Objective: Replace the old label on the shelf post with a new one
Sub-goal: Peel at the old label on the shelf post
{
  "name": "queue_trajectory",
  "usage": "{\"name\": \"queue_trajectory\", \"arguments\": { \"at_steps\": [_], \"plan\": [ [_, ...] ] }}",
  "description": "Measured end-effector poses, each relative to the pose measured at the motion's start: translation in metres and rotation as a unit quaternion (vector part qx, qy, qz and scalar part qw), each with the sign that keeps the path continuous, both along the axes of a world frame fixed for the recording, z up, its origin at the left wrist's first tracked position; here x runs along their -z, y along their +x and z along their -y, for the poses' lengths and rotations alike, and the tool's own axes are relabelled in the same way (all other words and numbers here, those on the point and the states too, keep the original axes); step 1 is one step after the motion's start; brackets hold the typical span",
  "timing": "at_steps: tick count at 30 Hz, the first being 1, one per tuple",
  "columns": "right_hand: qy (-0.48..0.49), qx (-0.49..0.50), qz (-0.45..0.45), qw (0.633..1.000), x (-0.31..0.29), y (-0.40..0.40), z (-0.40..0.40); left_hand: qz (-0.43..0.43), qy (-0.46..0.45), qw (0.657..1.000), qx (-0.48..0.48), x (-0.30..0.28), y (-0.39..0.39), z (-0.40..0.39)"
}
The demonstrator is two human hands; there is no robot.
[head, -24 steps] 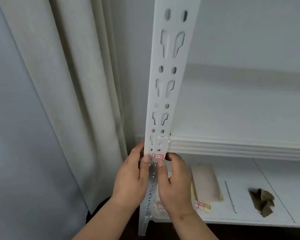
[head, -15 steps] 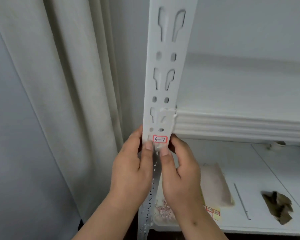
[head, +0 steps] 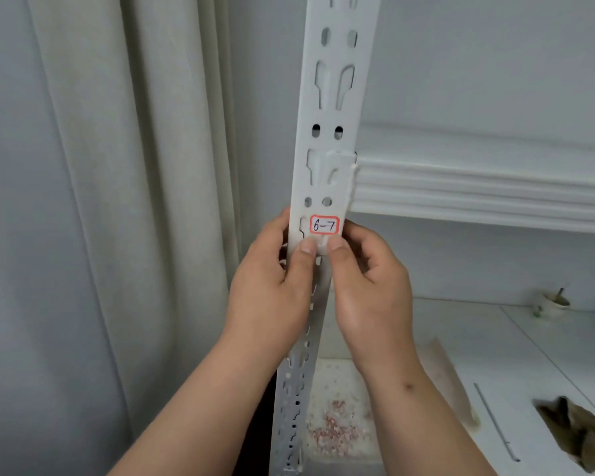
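Curtain (head: pixel 124 201): I log pale, pleated cloth hanging at far left, beside the grey wall.
Left hand (head: pixel 272 290): curled round the post's left edge, thumb pressed on its face just under the label.
Shelf post (head: pixel 327 139): white, slotted, upright at centre.
Label (head: pixel 324 225): red-bordered, marked "6-7", stuck on the post above both thumbs.
Right hand (head: pixel 371 290): I see it grip the post's right edge, thumb likewise under the label.
Shelf (head: pixel 495 338): white board at right; brown crumpled scrap (head: pixel 571 431) lies on it.

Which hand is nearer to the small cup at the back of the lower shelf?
The right hand: it grips the post on the side toward the cup. The left hand grips the post's far side.
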State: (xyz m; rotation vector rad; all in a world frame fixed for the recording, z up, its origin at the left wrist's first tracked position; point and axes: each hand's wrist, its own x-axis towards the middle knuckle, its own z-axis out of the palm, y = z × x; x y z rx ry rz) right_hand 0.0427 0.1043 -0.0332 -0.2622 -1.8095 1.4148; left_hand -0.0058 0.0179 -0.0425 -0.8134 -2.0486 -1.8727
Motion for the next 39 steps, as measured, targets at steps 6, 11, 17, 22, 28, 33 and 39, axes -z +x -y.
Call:
{"name": "queue_trajectory", "arguments": {
  "at_steps": [6, 11, 17, 22, 28, 33, 39],
  "plan": [
    [-0.029, 0.017, -0.021, 0.999, 0.000, -0.004, 0.005, 0.024, 0.003, 1.000, 0.001, -0.003, -0.006, 0.001],
    [-0.044, 0.020, -0.033, 0.998, 0.002, -0.007, 0.003, 0.041, 0.031, 0.999, 0.009, -0.004, -0.006, -0.004],
    [-0.039, 0.006, -0.031, 0.999, 0.001, -0.006, 0.001, 0.032, 0.061, 0.998, 0.005, -0.003, -0.006, -0.009],
    [-0.043, 0.017, -0.024, 0.999, -0.007, -0.008, 0.000, 0.033, 0.077, 0.996, -0.018, -0.004, -0.010, -0.012],
    [-0.085, 0.014, -0.034, 0.996, -0.008, -0.013, 0.002, 0.051, 0.094, 0.994, -0.004, -0.006, -0.012, -0.012],
    [-0.090, 0.015, -0.048, 0.995, -0.006, -0.015, 0.004, 0.063, 0.102, 0.993, 0.003, -0.008, -0.012, -0.013],
    [-0.080, 0.002, -0.051, 0.996, -0.004, -0.013, 0.003, 0.083, 0.112, 0.990, 0.035, -0.006, -0.013, -0.011]
  ]
}}
